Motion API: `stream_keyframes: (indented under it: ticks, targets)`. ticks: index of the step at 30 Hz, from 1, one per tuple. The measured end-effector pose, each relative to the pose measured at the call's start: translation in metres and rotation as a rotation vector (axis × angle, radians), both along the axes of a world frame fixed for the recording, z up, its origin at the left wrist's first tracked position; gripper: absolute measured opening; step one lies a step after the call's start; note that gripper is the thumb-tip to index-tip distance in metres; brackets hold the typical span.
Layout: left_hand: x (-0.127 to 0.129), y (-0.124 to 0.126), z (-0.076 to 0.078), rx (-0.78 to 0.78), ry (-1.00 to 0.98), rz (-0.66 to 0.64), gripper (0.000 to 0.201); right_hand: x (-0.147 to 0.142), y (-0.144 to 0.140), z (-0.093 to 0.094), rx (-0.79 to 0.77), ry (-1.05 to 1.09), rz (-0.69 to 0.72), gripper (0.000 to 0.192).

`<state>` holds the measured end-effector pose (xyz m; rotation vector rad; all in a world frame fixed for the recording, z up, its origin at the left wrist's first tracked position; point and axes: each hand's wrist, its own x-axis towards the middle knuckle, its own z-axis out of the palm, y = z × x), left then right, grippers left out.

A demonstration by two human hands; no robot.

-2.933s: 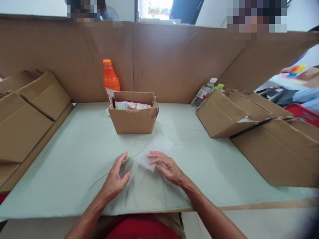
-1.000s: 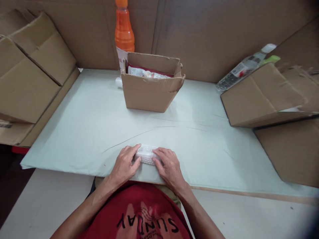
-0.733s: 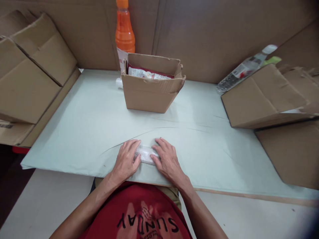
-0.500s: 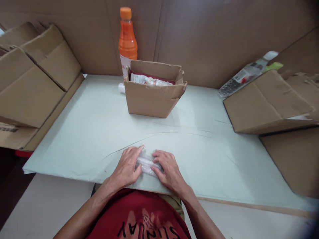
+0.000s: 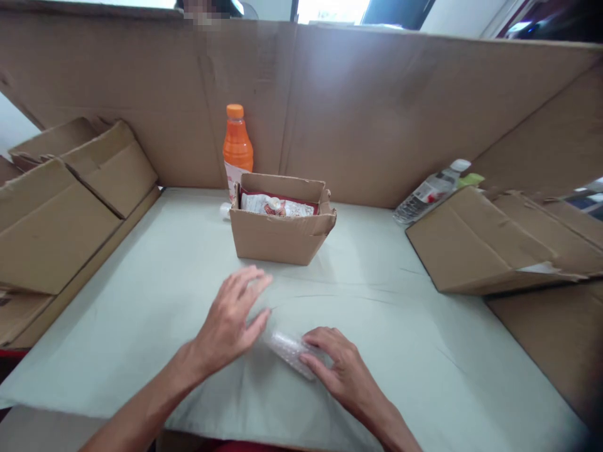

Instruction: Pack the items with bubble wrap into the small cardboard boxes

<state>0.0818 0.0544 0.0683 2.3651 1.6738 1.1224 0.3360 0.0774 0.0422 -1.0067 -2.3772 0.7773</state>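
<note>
A clear bubble-wrap roll [image 5: 291, 353] lies slanted near the front of the covered table. My right hand [image 5: 342, 364] grips its right end between thumb and fingers. Up and to the left of the roll, my left hand [image 5: 235, 314] is raised, fingers apart and slightly blurred, holding nothing. Beyond both hands stands a small open cardboard box [image 5: 277, 242], with white and red printed packets [image 5: 276, 205] inside it.
An orange drink bottle [image 5: 237, 147] stands behind the small box, before a cardboard wall [image 5: 377, 113]. Larger cardboard boxes line the left [image 5: 56, 220] and right [image 5: 475, 245]. A clear plastic bottle [image 5: 428, 191] leans by the right boxes. Pale cloth [image 5: 377, 333] covers the table.
My left hand has let go of the bubble-wrap roll and moved up and forward. My right hand keeps hold of the roll, now more slanted. The camera view has tilted up.
</note>
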Motion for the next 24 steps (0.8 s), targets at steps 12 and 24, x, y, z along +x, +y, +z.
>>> stream_keyframes:
  ticks: [12,24]
  targets:
    - [-0.024,0.113,0.045,0.345,0.093,0.022,0.020,0.025,0.084,0.111,0.487,0.222,-0.349,0.010]
    - [0.002,-0.022,0.054,0.137,0.071,-0.013,0.024,-0.081,0.113,0.154,0.399,-0.493,0.242,0.013]
